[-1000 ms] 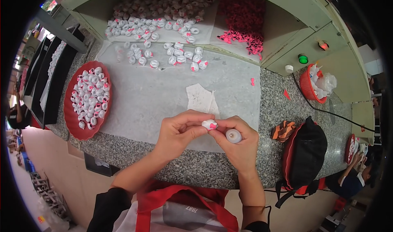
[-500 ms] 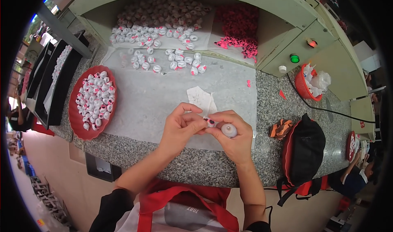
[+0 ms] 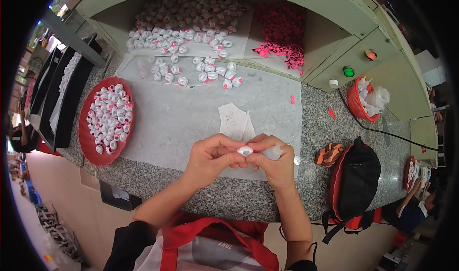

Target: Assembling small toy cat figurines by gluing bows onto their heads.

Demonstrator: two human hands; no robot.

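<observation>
Between the fingertips of both hands is a small rounded white piece (image 3: 245,151) with a dark hole turned upward. My left hand (image 3: 210,160) is closed, pinching it from the left. My right hand (image 3: 275,168) is closed too, its thumb and forefinger on the piece's right side. Tucked in that same hand lies a small translucent white bottle (image 3: 273,152), partly hidden by the fingers. Just beyond the hands, a folded scrap of white paper (image 3: 233,119) rests on the pale work sheet (image 3: 177,113).
A red scalloped tray (image 3: 86,142) of similar white pieces stands left. Loose white pieces (image 3: 210,71) lie at the back, below a shelf piled with more and with pink parts (image 3: 282,37). Right are a red basket (image 3: 356,103), a cable, an orange-black cloth (image 3: 329,154) and a black bag (image 3: 361,180).
The white piece has turned, so its dark hole now shows instead of its pink-and-black side. The bottle has tilted from end-on to lying sideways in my right hand. Both hands have closed in together.
</observation>
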